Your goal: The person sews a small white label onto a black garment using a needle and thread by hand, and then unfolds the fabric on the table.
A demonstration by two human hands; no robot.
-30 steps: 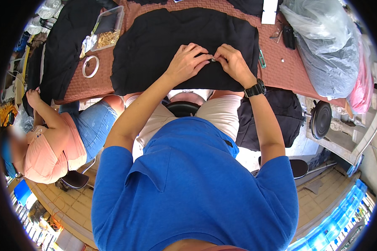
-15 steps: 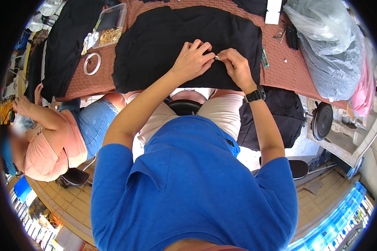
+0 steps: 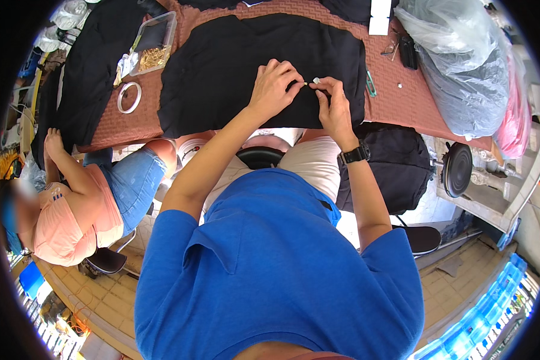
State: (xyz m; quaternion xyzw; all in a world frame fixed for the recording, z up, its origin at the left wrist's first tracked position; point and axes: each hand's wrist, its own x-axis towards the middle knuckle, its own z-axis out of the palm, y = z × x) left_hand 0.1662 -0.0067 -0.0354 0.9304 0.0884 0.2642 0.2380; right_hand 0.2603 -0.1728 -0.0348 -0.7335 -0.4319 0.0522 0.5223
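Note:
A black cloth [image 3: 222, 66] lies spread over the table in front of me. My left hand [image 3: 274, 91] rests over its middle, thumb and forefinger pinched at a tiny light-coloured piece too small to name. Just to the right, my right hand [image 3: 335, 110] has its fingers curled and holds a small white piece [image 3: 317, 80] at the fingertips. The two hands' fingertips are a short gap apart. A black watch [image 3: 357, 154] is on my right wrist.
A clear plastic box [image 3: 173, 30] holds small gold-coloured pieces [image 3: 152, 59]. Near it lies a white ring [image 3: 122, 98]. Green thread snips [image 3: 371, 84] and a large plastic bag [image 3: 456, 66] are at right. A person in a peach top [image 3: 72, 222] sits at left beside more black cloth [image 3: 93, 72].
My fingertips, together before, have drawn apart, and the white piece now shows at my right fingers. At left, the other person's arm has moved.

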